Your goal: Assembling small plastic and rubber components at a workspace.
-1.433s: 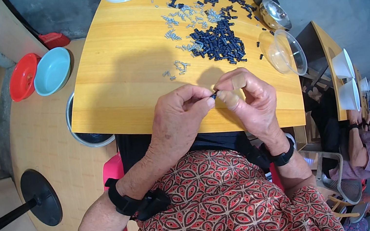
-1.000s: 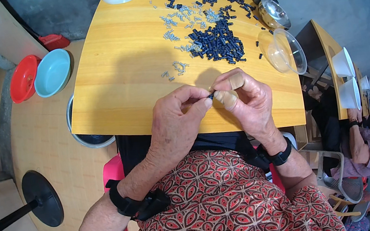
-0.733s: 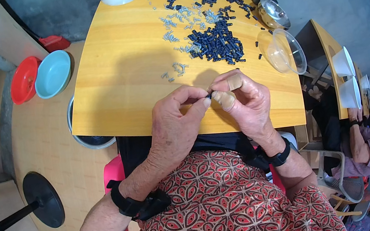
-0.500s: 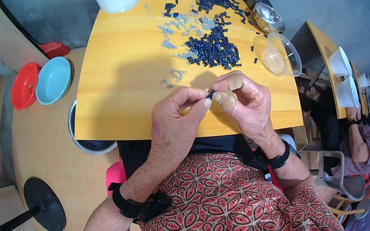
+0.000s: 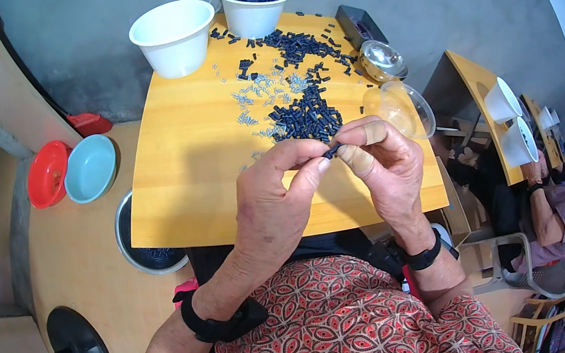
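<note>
Over the near part of the wooden table (image 5: 180,217), a small black plastic piece (image 5: 331,153) is pinched between my two hands. My left hand (image 5: 272,192) grips one end of it with thumb and forefinger. On its other end close the thumb and forefinger of my right hand (image 5: 396,170), both wrapped in tan tape. My fingertips cover much of the piece. Just beyond them lies a pile of black plastic pieces (image 5: 305,113), with small silvery metal parts (image 5: 260,93), too small to make out well, scattered on its left. More black pieces (image 5: 297,47) spread farther back.
At the back stand a white tub (image 5: 175,48) and another white tub (image 5: 254,23) full of black pieces. Clear plastic bowls (image 5: 415,107) and a dark box (image 5: 360,25) line the right edge. Basins (image 5: 91,169) sit on the floor at left. A co-worker (image 5: 564,210) sits at right.
The view has tilted up, showing more of the tubs at the back. Both hands still pinch the small black piece, with a little more of it showing between the fingertips.
</note>
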Demonstrator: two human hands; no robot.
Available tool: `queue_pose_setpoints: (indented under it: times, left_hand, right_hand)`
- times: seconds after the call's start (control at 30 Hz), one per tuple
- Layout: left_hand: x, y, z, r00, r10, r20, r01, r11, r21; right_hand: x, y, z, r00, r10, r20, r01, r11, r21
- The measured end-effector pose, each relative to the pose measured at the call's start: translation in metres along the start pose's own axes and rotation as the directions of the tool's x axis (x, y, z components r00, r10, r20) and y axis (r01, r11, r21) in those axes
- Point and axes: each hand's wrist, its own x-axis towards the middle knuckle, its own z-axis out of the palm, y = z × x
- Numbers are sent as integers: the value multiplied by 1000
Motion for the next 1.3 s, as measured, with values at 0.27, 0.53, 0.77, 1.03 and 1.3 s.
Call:
queue_pose_setpoints:
  times: [0.27,0.53,0.77,1.03,1.3]
  left_hand:
    - [13,-3,12,991,28,128,6,966,-257]
    - [16,1,12,989,-13,146,48,970,-239]
    - [9,-8,12,995,-30,97,49,977,-206]
    - [8,-12,4,966,-148,214,214,919,-332]
    - [8,-20,6,941,-237,243,332,796,-506]
  right_hand:
    - [0,-7,-11,997,-31,-70,29,999,-21]
    - [2,-7,-14,991,-112,-68,101,984,-150]
    - [-4,-1,-7,975,-220,-3,207,923,-324]
    - [-9,8,-6,970,-243,23,235,907,-350]
    - [-5,3,-4,934,-332,130,345,752,-561]
